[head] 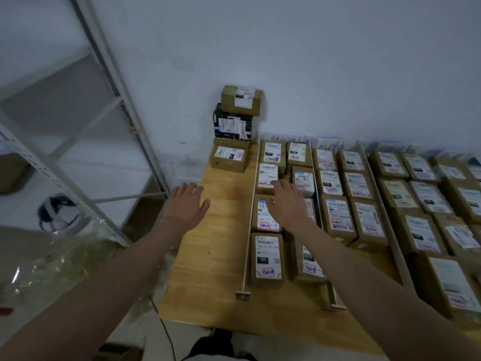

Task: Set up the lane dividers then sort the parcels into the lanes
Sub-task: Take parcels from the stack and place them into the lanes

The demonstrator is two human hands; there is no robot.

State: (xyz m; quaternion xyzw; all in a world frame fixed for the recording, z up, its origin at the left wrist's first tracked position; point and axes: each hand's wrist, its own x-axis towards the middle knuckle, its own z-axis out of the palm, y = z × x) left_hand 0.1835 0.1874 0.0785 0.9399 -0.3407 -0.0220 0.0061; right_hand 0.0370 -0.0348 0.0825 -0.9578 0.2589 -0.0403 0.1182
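Note:
A wooden table (213,256) carries rows of labelled cardboard parcels, split into lanes by thin upright dividers. The leftmost divider (250,217) runs from the wall to the front edge. Another divider (316,183) stands to its right. My left hand (186,204) hovers open over the bare left strip of the table, holding nothing. My right hand (286,201) reaches open over the first lane, above a parcel (265,214), fingertips near another parcel (268,175). A stack of three parcels (235,126) stands against the wall left of the lanes, the middle one black.
A white metal shelf rack (104,105) stands to the left of the table, with a white headset (58,212) on a low shelf. Crinkled clear plastic (52,261) lies at lower left. A black cable (166,332) hangs off the table's front edge.

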